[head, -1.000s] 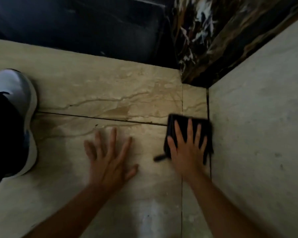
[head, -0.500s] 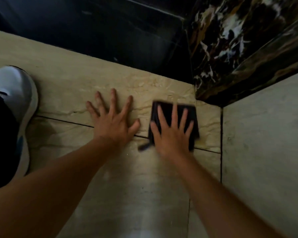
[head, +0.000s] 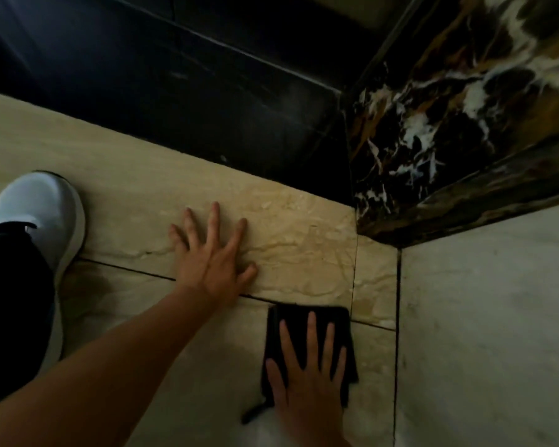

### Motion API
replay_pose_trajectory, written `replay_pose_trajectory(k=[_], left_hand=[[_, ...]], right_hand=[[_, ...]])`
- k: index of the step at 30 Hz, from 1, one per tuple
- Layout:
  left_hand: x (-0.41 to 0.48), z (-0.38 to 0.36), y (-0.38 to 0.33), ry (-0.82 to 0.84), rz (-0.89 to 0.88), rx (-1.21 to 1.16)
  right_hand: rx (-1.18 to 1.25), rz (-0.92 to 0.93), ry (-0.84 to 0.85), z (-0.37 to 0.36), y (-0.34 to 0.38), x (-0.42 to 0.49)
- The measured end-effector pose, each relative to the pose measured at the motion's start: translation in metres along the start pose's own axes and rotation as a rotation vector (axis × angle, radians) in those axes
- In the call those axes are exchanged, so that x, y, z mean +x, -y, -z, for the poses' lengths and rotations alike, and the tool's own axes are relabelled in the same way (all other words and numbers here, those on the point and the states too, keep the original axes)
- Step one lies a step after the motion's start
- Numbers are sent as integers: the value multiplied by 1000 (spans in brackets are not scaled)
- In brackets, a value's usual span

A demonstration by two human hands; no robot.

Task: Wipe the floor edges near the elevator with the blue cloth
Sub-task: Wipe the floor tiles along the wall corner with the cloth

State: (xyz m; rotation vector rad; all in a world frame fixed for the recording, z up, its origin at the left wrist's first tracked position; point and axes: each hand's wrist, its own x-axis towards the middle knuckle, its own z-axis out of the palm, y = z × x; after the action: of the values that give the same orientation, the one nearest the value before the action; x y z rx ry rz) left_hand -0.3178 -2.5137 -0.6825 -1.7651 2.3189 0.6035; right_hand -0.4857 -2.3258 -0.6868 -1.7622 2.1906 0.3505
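The light is dim, so the cloth [head: 307, 340] reads as almost black and its blue cannot be made out; its near edge is hidden under the right hand [head: 307, 388], and a thin strip or tag trails out from its lower left corner. The right wrist is cut off by the bottom edge of the frame, and the left forearm runs out at the lower left. At the left edge a white shoe [head: 42, 214] shows only in part, its heel covered by a dark trouser leg [head: 10, 304]. The upper part of the frame is a dark panel [head: 188, 91] whose surface is hard to read. No container shows. The right hand lies flat on the folded cloth, fingers [head: 312, 337] straight and slightly spread, pressing it onto the beige floor tile [head: 188, 359] at lower centre, just beside the dark joint where the floor meets the pale wall [head: 484, 333] on the right. The left hand [head: 212, 256] rests palm down on the bare tile at centre, fingers spread wide, holding nothing. A dark veined marble corner [head: 439, 130] stands at upper right, well apart from the cloth.
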Motion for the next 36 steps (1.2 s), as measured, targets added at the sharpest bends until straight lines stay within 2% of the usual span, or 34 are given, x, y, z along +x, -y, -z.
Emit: replay_pose_trajectory(k=[3, 7, 16, 22, 29, 34, 36], left_hand=[[16, 12, 9, -9, -10, 11], [43, 24, 20, -37, 60, 9], [52, 7, 29, -127, 104, 12], [56, 5, 27, -173, 55, -49], [64, 3, 38, -177, 42, -31], [66, 5, 48, -205, 56, -19], [67, 9, 47, -169, 63, -2]], right_hand=[[-27, 7, 11, 9, 3, 25], [-22, 101, -59, 53, 10, 123], [29, 86, 4, 144, 44, 356], [113, 12, 3, 177, 47, 432], [93, 63, -68, 155, 38, 393], [67, 174, -78, 105, 3, 275], [43, 227, -56, 83, -20, 206]])
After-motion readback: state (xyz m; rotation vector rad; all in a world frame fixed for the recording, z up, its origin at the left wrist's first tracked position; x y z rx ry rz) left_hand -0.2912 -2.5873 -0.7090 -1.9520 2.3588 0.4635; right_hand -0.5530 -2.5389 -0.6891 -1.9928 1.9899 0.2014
